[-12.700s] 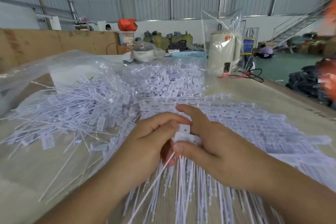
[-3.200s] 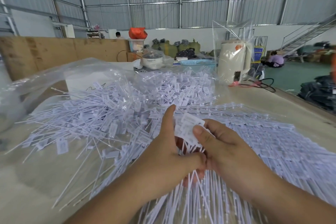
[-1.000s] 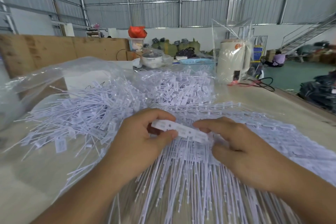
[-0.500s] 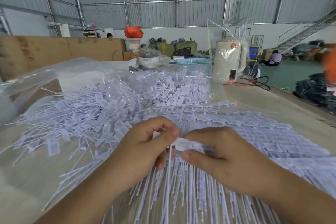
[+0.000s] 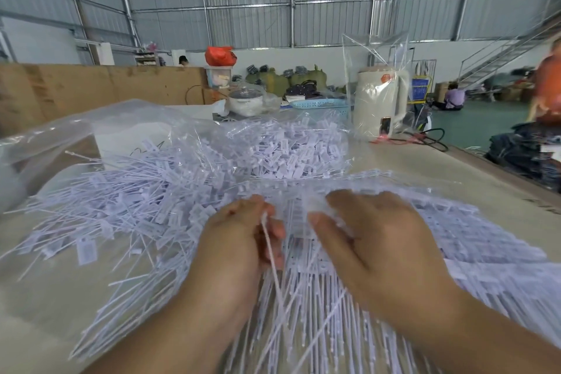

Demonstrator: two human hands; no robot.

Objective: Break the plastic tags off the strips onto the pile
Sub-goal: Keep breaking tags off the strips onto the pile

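- Beige counter [image 5: 455, 173] takes up most of the view, with a warehouse wall of corrugated metal behind it.
- Clear plastic bag [image 5: 100, 127] is spread wide open on the counter, way bigger than anything lying on it.
- Loose pile [image 5: 127, 206] of pale lilac plastic tags sprawls over the bag on the left side and runs back toward the middle, tails sticking out every which way.
- Strips [image 5: 485, 252] with tags still joined on lie in neat rows on the right, passing under both hands and fanning toward the near edge.
- Cream kettle [image 5: 379, 103] wrapped in clear film stands at the far end, well apart from the pile, with a lidded white pot [image 5: 246, 97] to its left.
- Right hand [image 5: 379, 246] lies palm down on the strips, fingers curled into the tag heads by the fingertips; that spot is blurry, so I can't tell exactly what it's got, but it looks like it's gripping the strip there.
- Left hand [image 5: 239, 240] is just beside it, pinching one single tag [image 5: 270, 252] near its head, the thin tail hanging down toward the wrist.
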